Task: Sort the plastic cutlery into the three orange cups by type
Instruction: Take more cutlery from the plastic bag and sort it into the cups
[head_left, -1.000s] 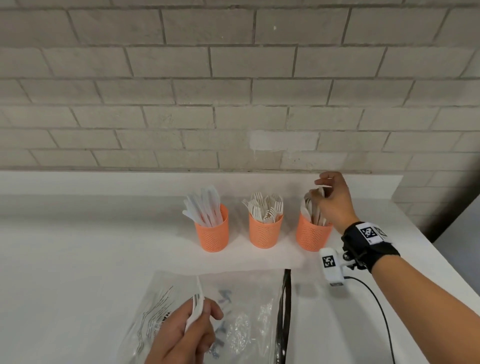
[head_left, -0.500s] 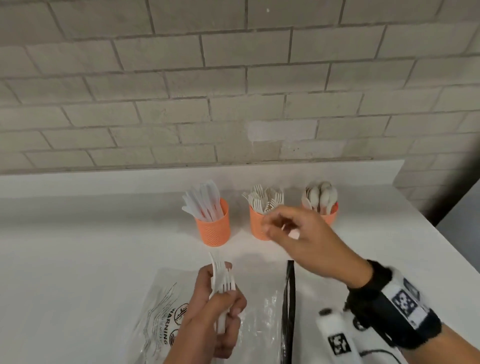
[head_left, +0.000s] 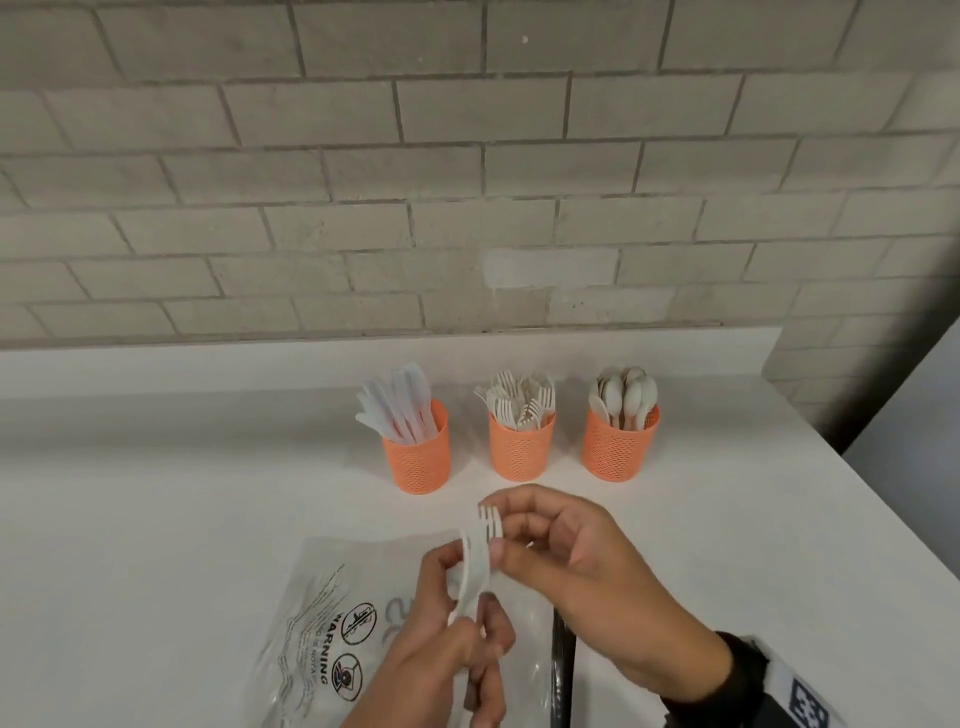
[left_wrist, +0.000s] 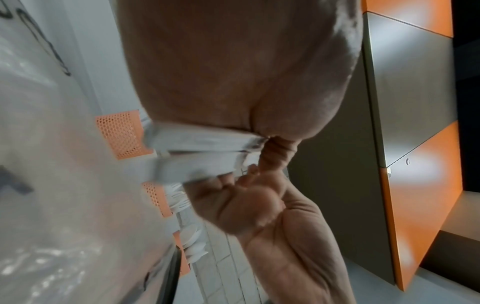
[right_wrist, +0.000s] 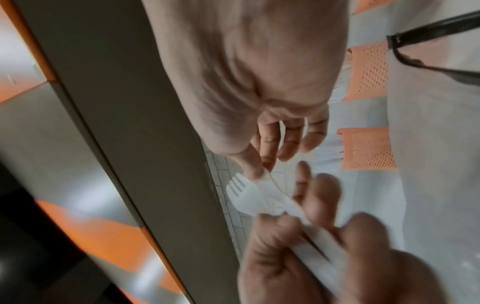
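Your left hand (head_left: 441, 649) grips the forks (head_left: 480, 551) by their handles, tines up, so your right hand (head_left: 582, 566) can pinch one off for the middle cup (head_left: 521, 449), which holds the forks.

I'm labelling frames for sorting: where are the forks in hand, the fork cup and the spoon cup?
forks in hand (head_left: 483, 545), head view, curved neck.
fork cup (head_left: 521, 452), head view, mesh wall.
spoon cup (head_left: 618, 449), head view, mesh wall.
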